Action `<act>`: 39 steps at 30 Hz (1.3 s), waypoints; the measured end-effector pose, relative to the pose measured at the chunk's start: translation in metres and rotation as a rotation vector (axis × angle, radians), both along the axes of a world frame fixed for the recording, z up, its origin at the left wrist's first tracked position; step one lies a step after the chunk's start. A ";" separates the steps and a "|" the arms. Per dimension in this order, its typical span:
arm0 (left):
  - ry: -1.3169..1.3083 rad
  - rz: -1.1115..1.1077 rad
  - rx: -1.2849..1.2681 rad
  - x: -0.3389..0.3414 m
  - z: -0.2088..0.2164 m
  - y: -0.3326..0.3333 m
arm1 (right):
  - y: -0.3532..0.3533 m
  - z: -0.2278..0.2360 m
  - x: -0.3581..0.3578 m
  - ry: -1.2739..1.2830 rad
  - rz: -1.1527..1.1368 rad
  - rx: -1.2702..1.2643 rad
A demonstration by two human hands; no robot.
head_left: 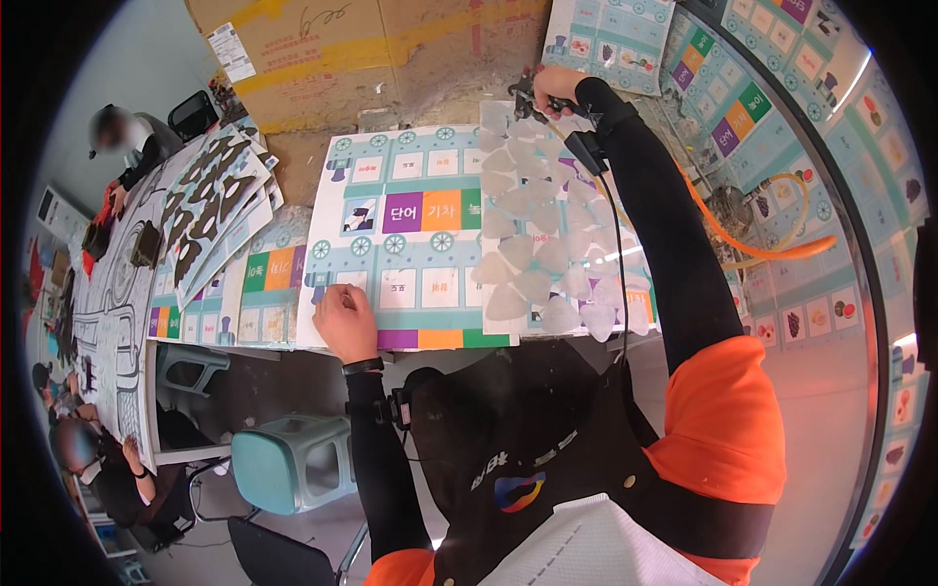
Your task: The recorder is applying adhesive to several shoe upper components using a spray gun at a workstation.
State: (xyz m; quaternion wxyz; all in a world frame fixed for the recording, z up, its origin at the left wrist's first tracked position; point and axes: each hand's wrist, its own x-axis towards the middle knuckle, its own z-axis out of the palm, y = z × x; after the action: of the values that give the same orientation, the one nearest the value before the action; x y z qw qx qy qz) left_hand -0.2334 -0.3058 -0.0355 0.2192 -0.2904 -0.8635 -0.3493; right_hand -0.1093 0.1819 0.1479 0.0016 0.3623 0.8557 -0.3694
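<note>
My right hand (pixel 555 90) is closed around a dark metal spray gun (pixel 528 100) at the far edge of the worktop. Beneath and nearer lies a sheet (pixel 495 293) covered with pale, translucent, petal-like shapes. This covers the right part of a printed board (pixel 430 256) with train-carriage pictures and purple, orange and green blocks. Near the board's lower left, my left hand (pixel 347 320) rests with its fingers curled in; what they hold, if anything, is hidden. A dark cable (pixel 614 225) hangs from a black box at my right wrist.
An orange hose (pixel 772 252) loops at the right, beside more printed sheets. A large cardboard box (pixel 391 63) stands behind. Sheets with dark cut-out-like patterns (pixel 217 200) are stacked at the left. Stools (pixel 293 464) stand below; people work farther left.
</note>
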 end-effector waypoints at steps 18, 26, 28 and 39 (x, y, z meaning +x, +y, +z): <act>0.011 -0.006 -0.007 -0.003 -0.004 -0.002 | -0.002 0.000 0.011 0.040 -0.031 -0.025; 0.001 -0.017 0.003 -0.002 -0.003 0.000 | -0.009 0.009 0.016 -0.053 -0.070 0.114; 0.004 0.001 -0.016 -0.002 -0.003 0.000 | -0.012 0.009 0.015 -0.078 -0.051 0.095; 0.014 0.014 -0.035 -0.002 -0.004 0.000 | -0.016 0.003 -0.005 0.140 0.026 0.049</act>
State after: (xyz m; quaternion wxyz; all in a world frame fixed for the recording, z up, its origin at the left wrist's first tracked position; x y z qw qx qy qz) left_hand -0.2356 -0.3055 -0.0394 0.2226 -0.2907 -0.8698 -0.3308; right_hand -0.1143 0.1656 0.1505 -0.0625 0.3242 0.8672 -0.3728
